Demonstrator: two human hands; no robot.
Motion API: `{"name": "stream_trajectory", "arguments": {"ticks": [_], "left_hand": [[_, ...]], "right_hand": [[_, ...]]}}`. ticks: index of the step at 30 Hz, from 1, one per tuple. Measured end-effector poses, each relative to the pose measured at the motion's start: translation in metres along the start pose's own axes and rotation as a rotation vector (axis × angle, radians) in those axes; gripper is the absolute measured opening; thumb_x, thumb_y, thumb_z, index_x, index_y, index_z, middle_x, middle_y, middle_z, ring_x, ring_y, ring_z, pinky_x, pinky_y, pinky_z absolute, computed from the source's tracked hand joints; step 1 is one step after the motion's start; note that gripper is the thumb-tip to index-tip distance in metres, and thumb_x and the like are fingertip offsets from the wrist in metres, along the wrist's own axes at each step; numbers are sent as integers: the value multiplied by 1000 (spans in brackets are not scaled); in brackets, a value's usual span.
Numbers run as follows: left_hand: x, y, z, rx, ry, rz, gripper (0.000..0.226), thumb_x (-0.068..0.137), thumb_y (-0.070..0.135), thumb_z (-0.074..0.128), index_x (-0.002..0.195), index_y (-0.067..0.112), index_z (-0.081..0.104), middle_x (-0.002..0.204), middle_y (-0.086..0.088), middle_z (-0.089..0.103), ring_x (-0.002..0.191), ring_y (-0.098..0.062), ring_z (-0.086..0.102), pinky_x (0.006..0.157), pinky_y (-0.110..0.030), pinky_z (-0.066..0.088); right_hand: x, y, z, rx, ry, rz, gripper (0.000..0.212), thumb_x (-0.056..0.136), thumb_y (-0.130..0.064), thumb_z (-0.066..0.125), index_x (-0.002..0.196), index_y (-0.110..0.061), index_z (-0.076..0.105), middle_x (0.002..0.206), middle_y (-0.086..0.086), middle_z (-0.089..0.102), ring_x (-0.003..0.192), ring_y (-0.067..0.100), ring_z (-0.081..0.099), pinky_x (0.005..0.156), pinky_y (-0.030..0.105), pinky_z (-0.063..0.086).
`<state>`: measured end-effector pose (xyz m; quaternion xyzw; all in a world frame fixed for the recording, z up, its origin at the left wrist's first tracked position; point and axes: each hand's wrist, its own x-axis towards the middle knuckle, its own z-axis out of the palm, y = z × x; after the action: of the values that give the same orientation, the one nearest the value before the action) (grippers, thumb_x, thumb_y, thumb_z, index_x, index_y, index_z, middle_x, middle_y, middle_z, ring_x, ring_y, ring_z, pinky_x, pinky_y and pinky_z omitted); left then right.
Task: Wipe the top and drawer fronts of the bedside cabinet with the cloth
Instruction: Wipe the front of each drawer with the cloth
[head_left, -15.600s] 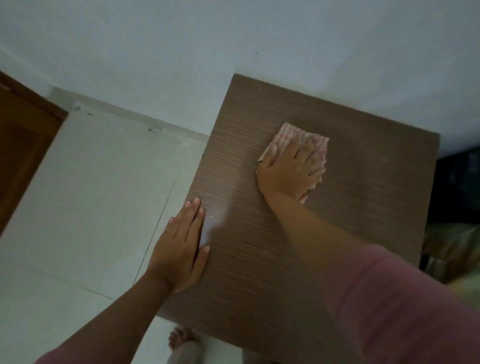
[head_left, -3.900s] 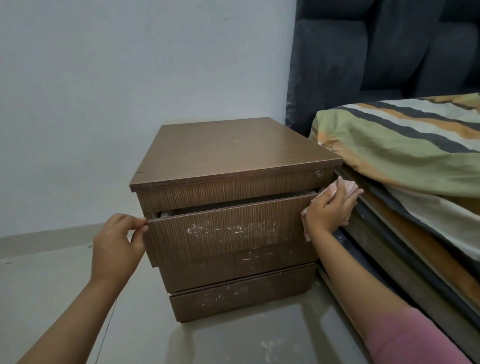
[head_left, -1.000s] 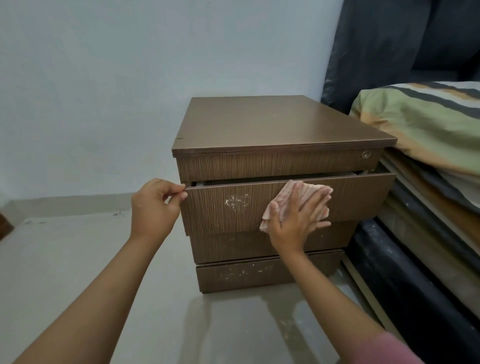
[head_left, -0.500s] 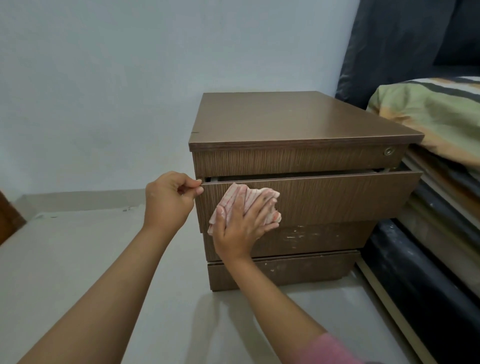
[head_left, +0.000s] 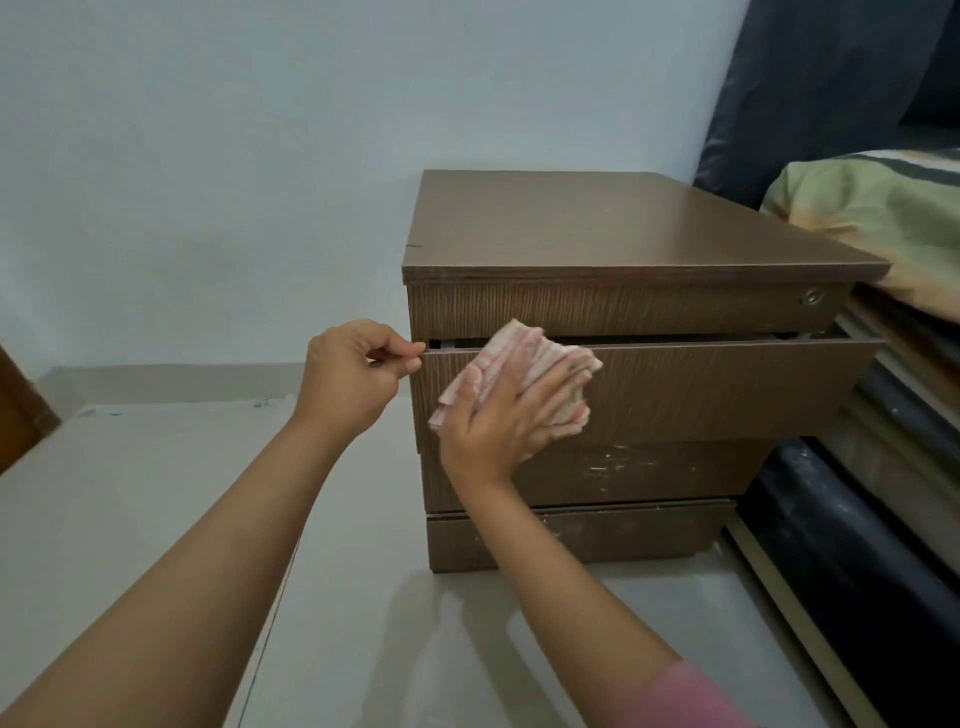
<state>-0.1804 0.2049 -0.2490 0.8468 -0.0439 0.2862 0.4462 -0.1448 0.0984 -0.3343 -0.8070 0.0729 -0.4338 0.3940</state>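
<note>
Bedside cabinet (head_left: 597, 228): a brown wood-grain unit standing on the pale floor (head_left: 130, 519), against the light wall (head_left: 260, 130) and just beside the bed (head_left: 883, 208) on its right. It has a flat top panel, a fixed strip below with a small round lock (head_left: 811, 297) at the right end, and three drawers stacked beneath. The top drawer (head_left: 727, 384) is pulled out slightly; a narrow dark gap shows above its front, and its contents cannot be seen. The middle drawer (head_left: 649, 467) and bottom drawer (head_left: 597, 535) are pushed in, both fronts carrying pale scuff marks. The left hand (head_left: 353, 376) pinches the upper left corner of the top drawer front, thumb and fingers closed on its edge. The right hand (head_left: 511, 415) lies flat with fingers spread, pressing the cloth (head_left: 524, 353) against the left part of the top drawer front. The cloth is pink-and-white, crumpled, and projects above and to both sides of the fingers. A pink sleeve (head_left: 691, 699) covers the right upper arm.
</note>
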Motion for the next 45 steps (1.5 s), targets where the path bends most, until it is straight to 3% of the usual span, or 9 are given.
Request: {"name": "stream_trajectory", "arguments": {"ticks": [4,8,12,17,25,31,39,43,45], "left_hand": [[3,-4,-1,-20,-13,0,19,75,0,72,78,19,72,77,9,66,69,-3,61,65,-3,43],[4,-5,0,-16,-10,7,19,76,2,72,80,21,72,80,0,69,75,-16,63,68,-10,45],[4,-6,2,-8,1,29,19,76,2,71,79,21,71,80,5,67,78,-14,64,69,-10,47],[1,-9,5,-15,45,65,22,76,2,71,76,24,69,80,5,67,77,-9,62,70,-5,47],[-9,-17,20,-18,230,144,18,77,-1,69,80,17,70,83,-3,68,78,-12,64,76,-25,54],[-9,-19,33,-21,353,154,18,76,-5,66,74,14,67,83,-2,68,70,6,59,72,-16,52],[1,-16,44,40,393,73,17,76,-5,65,76,12,69,85,-6,69,73,-5,61,69,-7,46],[0,-17,48,43,417,68,14,77,-3,65,80,9,71,85,-6,68,79,-15,64,74,-20,51],[0,-17,49,40,418,68,13,78,-3,65,82,8,71,85,-6,68,79,-15,64,75,-20,51]], "right_hand": [[-32,-16,23,40,-42,-39,60,94,-55,15,148,-31,3,155,11,-15,144,31,-13,103,62,-14],[-42,15,32,-44,-52,-170,58,95,-54,18,147,-30,9,156,6,-20,144,32,-13,106,61,-14],[-28,56,17,-120,-51,-273,61,94,-55,19,148,-32,4,156,8,-21,143,31,-16,104,63,-7],[8,101,-12,-150,-10,-288,65,93,-51,28,149,-30,3,152,21,1,143,34,-11,106,66,-2],[41,127,-34,-32,141,-10,65,95,-46,28,150,-18,6,155,25,-3,143,38,-4,110,61,1],[56,133,-44,111,154,27,64,97,-44,29,150,-23,0,156,19,-10,143,33,-12,110,59,-6],[64,130,-36,97,96,63,65,96,-41,32,150,-25,-1,156,20,-8,143,36,-10,109,63,-5],[64,125,-34,110,103,73,62,98,-39,32,150,-25,2,156,18,-8,143,36,-12,106,57,-12],[65,123,-33,113,114,70,60,98,-39,32,150,-25,4,157,18,-6,142,38,-11,106,56,-12]]}}
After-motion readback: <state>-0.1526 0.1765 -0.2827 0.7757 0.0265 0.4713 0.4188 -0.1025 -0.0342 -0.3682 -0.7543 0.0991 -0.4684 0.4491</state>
